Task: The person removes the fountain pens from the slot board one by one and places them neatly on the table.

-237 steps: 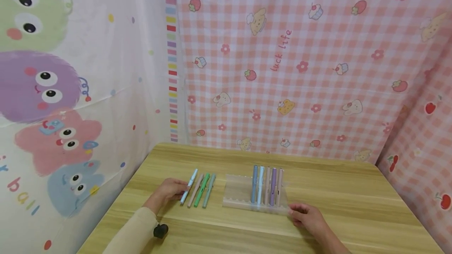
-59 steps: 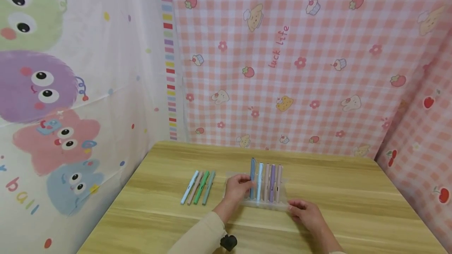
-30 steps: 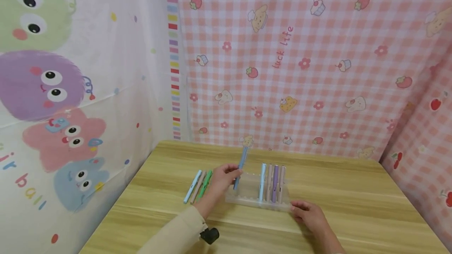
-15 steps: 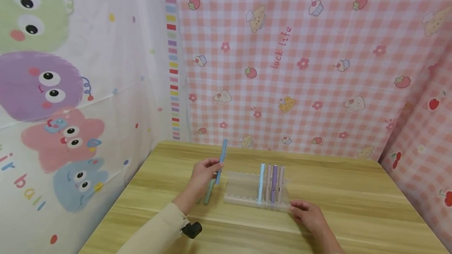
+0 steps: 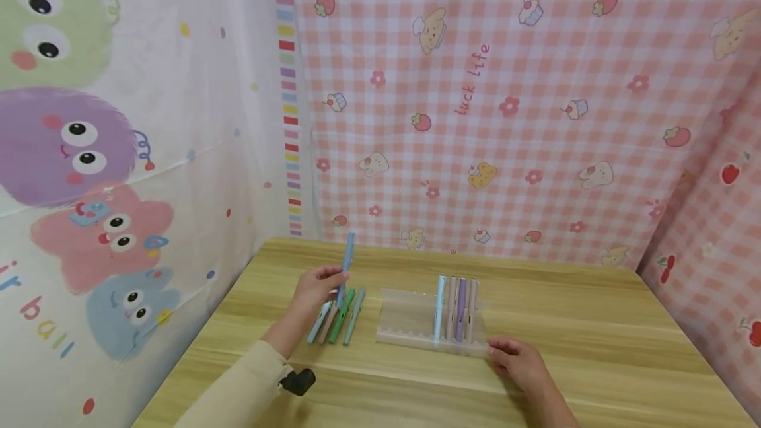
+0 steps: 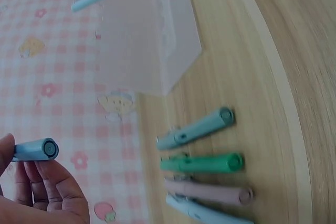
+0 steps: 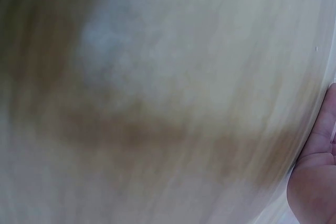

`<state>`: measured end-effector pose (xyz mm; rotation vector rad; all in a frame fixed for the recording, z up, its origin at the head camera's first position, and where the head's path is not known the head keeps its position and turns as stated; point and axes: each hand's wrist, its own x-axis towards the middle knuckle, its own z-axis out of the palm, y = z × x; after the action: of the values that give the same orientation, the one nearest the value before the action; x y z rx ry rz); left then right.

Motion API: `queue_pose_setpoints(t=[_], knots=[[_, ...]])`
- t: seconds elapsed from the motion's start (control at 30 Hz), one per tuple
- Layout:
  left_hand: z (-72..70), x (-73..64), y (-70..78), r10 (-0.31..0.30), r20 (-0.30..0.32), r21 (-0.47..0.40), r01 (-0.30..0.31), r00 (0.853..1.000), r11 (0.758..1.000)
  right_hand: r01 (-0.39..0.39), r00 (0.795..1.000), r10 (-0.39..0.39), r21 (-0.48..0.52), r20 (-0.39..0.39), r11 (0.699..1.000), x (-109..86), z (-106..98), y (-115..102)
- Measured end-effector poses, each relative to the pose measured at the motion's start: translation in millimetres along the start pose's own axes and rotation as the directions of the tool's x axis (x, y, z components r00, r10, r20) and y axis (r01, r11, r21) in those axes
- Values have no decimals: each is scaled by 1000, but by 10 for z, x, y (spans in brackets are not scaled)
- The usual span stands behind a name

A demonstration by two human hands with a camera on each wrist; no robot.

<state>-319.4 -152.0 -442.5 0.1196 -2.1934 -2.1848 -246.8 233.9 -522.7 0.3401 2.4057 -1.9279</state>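
My left hand (image 5: 312, 290) pinches a blue pen (image 5: 348, 253) between thumb and fingers. The pen stands nearly upright above the back of a loose row on the table; its round end (image 6: 50, 149) faces the left wrist camera. In that row lie a light blue pen (image 5: 316, 329), a mauve pen (image 5: 326, 329), a green pen (image 5: 343, 316) and a grey-green pen (image 5: 355, 318). My right hand (image 5: 518, 363) holds the front right corner of a clear notched pen rack (image 5: 404, 317). Toward its right side lean a light blue pen (image 5: 440, 302), two mauve pens and a purple pen (image 5: 461, 309).
Both the row and the rack are on a wood-grain table (image 5: 571, 329). Behind it hangs a pink checked cloth (image 5: 511, 144), with a white cartoon cloth (image 5: 202, 111) at the left. A black wrist device (image 5: 297, 382) sits by the left sleeve (image 5: 238, 382).
My left hand has drawn the blue pen up out of the rack and carried it left over the loose row. My right hand stays at the rack's corner.
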Motion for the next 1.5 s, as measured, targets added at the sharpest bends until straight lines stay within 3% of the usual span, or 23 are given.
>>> queue_pose_setpoints(t=[0.43, 0.83, 1.2, 1.5], knots=[[-396, 139, -171, -54, -12, 18, 54, 998, 998, 24, 1000, -24, 2, -14, 1000, -7, -2, 18], [-705, 172, -372, -142, 11, 62, 141, 990, 988, 33, 999, -34, -18, -21, 999, -21, 9, 23], [-861, 174, -558, -179, 1, 107, 178, 984, 978, 22, 999, -23, -13, -23, 1000, -13, -1, 30], [-893, 169, -637, -224, -20, 163, 224, 974, 961, 33, 999, -33, -14, -24, 999, -6, 4, 27]])
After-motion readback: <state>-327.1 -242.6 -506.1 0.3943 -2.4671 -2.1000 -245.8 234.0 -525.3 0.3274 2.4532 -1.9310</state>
